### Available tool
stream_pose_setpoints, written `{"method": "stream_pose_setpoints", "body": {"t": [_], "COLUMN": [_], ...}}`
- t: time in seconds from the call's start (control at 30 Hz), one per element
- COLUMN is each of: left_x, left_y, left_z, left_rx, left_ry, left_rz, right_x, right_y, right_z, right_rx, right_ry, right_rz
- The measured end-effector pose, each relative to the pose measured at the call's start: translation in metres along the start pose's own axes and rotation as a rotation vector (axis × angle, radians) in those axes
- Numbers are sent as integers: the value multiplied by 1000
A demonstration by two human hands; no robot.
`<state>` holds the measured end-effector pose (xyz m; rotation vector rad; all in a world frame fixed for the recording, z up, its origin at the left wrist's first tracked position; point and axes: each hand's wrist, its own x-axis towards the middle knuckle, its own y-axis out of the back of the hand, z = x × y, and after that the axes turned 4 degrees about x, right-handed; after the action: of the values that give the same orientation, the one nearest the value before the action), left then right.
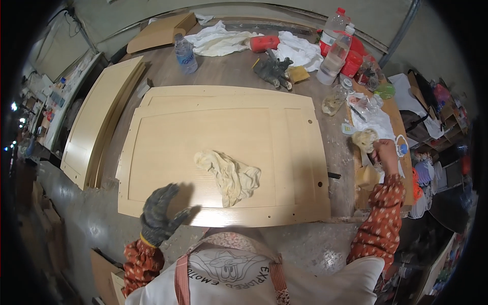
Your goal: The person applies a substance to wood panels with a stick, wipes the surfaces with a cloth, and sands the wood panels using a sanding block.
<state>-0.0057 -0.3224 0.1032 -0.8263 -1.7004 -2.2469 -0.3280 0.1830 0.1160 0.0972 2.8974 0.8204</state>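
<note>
Grey walls (127,12) stand behind a brown tabletop (218,71). The left hand (156,216), in a dark glove, is open, with the thumb spread from the fingers, and holds nothing; it is located at the near left edge of a pale panel (239,127). The right hand (385,155), bare, has bent fingers at the edge of a cream wad (364,140); whether it grips the wad cannot be determined. A tan block (367,178) is positioned near the right wrist. A crumpled cloth (231,178) lies on the panel, between the hands. A panel stack (96,122) is at left. Far side: a bottle (185,53), a spare glove (274,71) and white rags (218,43).
</note>
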Motion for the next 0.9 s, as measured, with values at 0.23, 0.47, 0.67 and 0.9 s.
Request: {"method": "stream_pose_setpoints", "body": {"t": [0.23,0.47,0.67,0.9], "left_x": [-78,-74,-63,-31], "left_y": [11,-4,-9,-13], "left_z": [2,-13,-30,-51], "left_rx": [221,220,240,20], "left_ry": [240,193,150,159], "left_rz": [-335,-291,-349,-305], "right_x": [77,87,48,-30], "right_y": [9,29,40,43], "right_z": [44,58,37,37], "right_rx": [-157,-319,-381,-363], "right_ry": [-248,-71,38,123], "right_rz": [82,267,197,-63]}}
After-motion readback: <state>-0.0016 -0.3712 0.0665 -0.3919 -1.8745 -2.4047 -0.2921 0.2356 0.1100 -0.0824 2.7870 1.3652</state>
